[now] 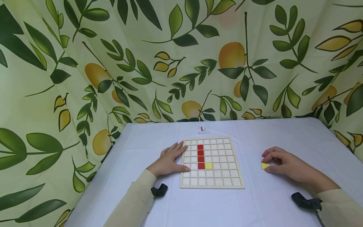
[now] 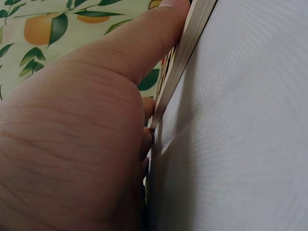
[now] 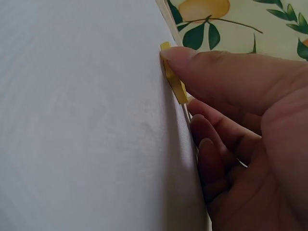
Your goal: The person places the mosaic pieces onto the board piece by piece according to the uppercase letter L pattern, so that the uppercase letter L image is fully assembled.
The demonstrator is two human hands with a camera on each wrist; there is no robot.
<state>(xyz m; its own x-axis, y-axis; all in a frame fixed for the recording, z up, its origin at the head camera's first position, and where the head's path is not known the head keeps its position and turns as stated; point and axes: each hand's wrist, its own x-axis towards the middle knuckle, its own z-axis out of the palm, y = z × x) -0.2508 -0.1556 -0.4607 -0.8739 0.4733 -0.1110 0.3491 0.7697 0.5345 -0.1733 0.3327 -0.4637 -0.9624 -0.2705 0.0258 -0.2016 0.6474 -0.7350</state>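
A wooden grid board (image 1: 212,183) lies flat in the middle of the white table. A column of red tiles (image 1: 200,156) fills part of it, and one yellow tile (image 1: 209,165) sits beside the lowest red one. My left hand (image 1: 169,160) rests flat against the board's left edge (image 2: 185,53), thumb along the rim. To the right of the board, my right hand (image 1: 283,164) pinches a loose yellow tile (image 1: 265,165) on the table. The right wrist view shows the thumb on that yellow tile (image 3: 174,77).
A small printed pattern card (image 1: 203,129) lies on the white table (image 1: 255,205) beyond the board's far edge. A leaf-and-lemon curtain (image 1: 181,60) closes off the back and both sides. Black wrist camera mounts (image 1: 306,201) sit on both sleeves.
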